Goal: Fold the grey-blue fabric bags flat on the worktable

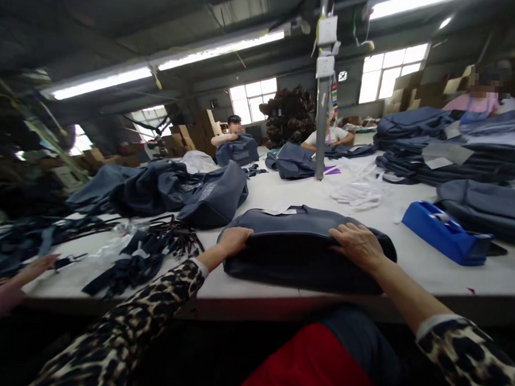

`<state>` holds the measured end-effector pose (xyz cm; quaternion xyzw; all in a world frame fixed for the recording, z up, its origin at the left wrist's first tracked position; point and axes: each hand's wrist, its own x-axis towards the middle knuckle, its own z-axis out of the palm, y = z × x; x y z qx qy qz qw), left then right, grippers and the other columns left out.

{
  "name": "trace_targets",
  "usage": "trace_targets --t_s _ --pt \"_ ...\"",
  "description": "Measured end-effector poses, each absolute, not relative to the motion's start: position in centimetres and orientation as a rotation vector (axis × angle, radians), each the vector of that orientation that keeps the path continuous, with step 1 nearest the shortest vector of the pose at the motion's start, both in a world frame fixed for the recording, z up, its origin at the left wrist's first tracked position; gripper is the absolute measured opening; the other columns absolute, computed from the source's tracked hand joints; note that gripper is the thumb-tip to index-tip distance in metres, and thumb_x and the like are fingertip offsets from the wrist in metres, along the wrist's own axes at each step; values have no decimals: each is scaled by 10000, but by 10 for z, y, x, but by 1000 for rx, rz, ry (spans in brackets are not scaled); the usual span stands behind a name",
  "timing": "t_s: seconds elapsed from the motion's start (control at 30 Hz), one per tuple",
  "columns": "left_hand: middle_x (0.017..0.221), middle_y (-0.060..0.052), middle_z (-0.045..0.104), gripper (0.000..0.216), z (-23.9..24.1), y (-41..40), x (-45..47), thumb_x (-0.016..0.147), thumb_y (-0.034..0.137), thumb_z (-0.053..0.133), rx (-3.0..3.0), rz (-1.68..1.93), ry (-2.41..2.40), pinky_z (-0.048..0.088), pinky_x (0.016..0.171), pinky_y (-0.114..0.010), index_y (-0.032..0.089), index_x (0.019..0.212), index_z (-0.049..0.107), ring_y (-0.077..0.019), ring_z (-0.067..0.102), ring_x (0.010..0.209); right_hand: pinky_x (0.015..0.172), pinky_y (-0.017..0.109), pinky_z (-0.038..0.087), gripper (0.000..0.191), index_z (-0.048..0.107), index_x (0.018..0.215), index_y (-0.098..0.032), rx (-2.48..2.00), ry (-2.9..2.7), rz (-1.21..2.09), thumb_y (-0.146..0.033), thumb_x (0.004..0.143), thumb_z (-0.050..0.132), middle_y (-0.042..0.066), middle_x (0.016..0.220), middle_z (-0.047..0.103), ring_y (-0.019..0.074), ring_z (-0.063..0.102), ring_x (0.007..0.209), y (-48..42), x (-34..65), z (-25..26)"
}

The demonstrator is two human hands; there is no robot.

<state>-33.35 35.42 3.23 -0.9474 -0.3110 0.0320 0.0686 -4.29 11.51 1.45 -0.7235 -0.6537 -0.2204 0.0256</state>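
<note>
A dark blue bag point(301, 258) lies on the white table right in front of me, its long edge facing me. My left hand point(235, 241) grips that edge near its left end, fingers closed over it. Toward the right end, my right hand point(358, 244) is closed on the same edge, thumb and fingers pinching the material. A white paper tag point(279, 211) rests on top of the bag, close to a small loop at its far side. The bag's underside is hidden.
Right of the bag stands a blue tape dispenser point(447, 233). Stacked bags point(458, 157) fill the right side. More bags point(171, 191) and dark straps point(139, 261) lie left. A co-worker's hand point(38, 268) is at far left. A metal post point(321, 121) rises from the table.
</note>
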Motion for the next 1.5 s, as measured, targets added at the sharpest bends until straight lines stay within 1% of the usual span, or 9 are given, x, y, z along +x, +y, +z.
trace_targets --t_s 0.3,0.43,0.5,0.67,0.83,1.07,1.23,1.4,1.5 --pt "952 -33 701 107 57 340 -361 808 210 660 -3012 253 -722 427 792 -258 196 914 667 -222 619 928 754 363 368 269 607 976 -192 -2101 -2031 -762 -411 847 694 86 933 630 270 551 887 105 -13 7" --pt "1102 3 684 332 69 343 -350 793 350 714 -3154 315 -651 432 838 -242 250 1102 646 -214 613 1008 1017 490 348 381 551 1249 -199 -1936 -1905 -789 -329 899 629 159 1353 535 350 438 1273 99 -45 6" --pt "1145 -6 667 381 74 345 -342 811 404 695 -3269 357 -618 426 871 -242 237 1148 635 -213 599 1040 1103 493 307 458 451 1398 -230 -1673 -2074 -747 -247 950 541 121 1483 442 308 347 1389 107 -83 -3" --pt "880 -9 683 285 80 347 -341 913 413 559 -3391 459 -556 425 733 -221 168 946 702 -173 607 811 1056 423 436 434 469 1405 -155 -1177 -2585 -390 -254 983 487 119 1442 507 264 471 1324 162 -161 -52" --pt "961 -41 689 254 70 345 -360 913 401 573 -3292 476 -504 425 804 -238 189 972 700 -199 617 903 1198 434 269 660 263 1525 -129 -1039 -2613 -113 -374 971 523 156 1556 320 242 220 1471 211 -171 -95" --pt "1176 -35 656 478 53 330 -304 812 394 697 -3567 194 -435 442 900 -257 211 1241 590 -221 607 1043 1169 449 307 656 351 1483 -92 -1069 -2640 -66 -448 960 522 178 1520 380 270 279 1448 201 -175 -89" --pt "918 0 698 248 45 327 -282 936 324 509 -3696 337 -212 461 804 -230 179 1039 683 -182 633 863 1111 427 386 549 357 1488 -149 -1342 -2481 -186 -363 996 473 140 1518 397 236 322 1432 131 -106 -67" --pt "1256 -4 650 366 28 301 -294 978 194 451 -3385 263 -57 462 948 -266 312 1295 589 -190 615 1103 1176 468 293 616 265 1527 -220 -1601 -2410 -92 -309 974 520 89 1548 353 232 284 1450 75 -34 -85" --pt "1352 -71 590 467 -1 281 -301 952 90 429 -3104 242 35 513 946 -325 233 1392 500 -227 583 1188 1181 491 278 600 294 1517 -225 -1680 -2347 38 -379 978 505 94 1552 343 248 294 1445 76 -26 -102"
